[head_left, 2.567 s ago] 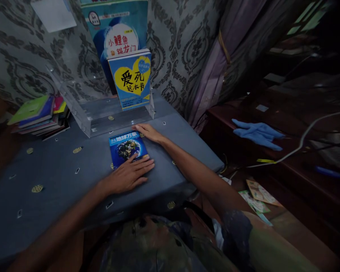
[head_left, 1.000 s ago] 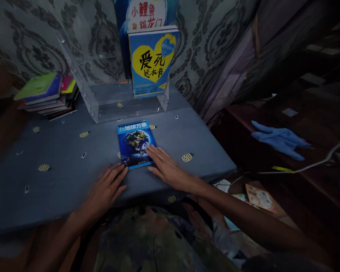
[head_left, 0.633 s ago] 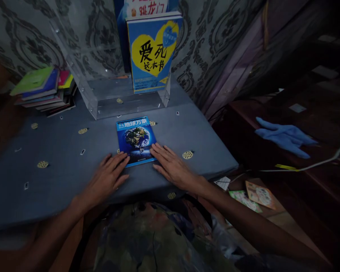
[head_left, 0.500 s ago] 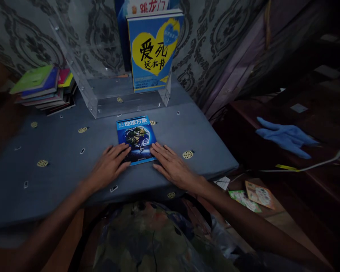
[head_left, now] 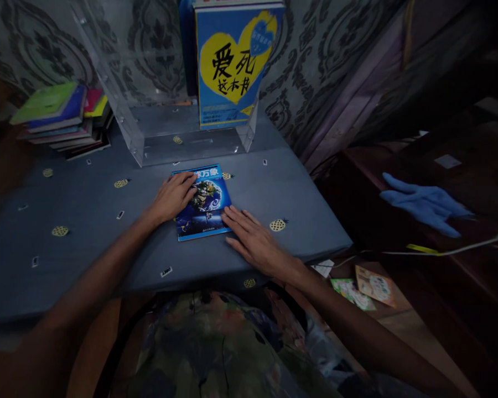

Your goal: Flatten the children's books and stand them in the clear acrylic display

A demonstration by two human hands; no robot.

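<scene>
A blue book (head_left: 209,218) with a picture of the Earth on its cover lies closed and flat on the cloth-covered table (head_left: 141,249). My left hand (head_left: 174,194) rests on its upper left part, fingers stretched across the cover and over some of the title. At the lower right edge of the book, my right hand (head_left: 251,237) lies flat with its fingers extended, fingertips touching the cover's border. Neither hand grips anything. Behind the book stands a clear acrylic rack (head_left: 191,149) with a blue book bearing a yellow heart (head_left: 232,72) upright in it.
A stack of books (head_left: 66,119) sits at the table's back left. To the right, off the table, are a blue glove (head_left: 427,202), a white cable (head_left: 473,249) and, lower down, some small booklets (head_left: 375,286). A patterned curtain (head_left: 149,50) hangs behind.
My left hand has slid up the book from its lower left edge to the upper left, now covering part of the title. My right hand stays at the lower right edge. The view has shifted slightly.
</scene>
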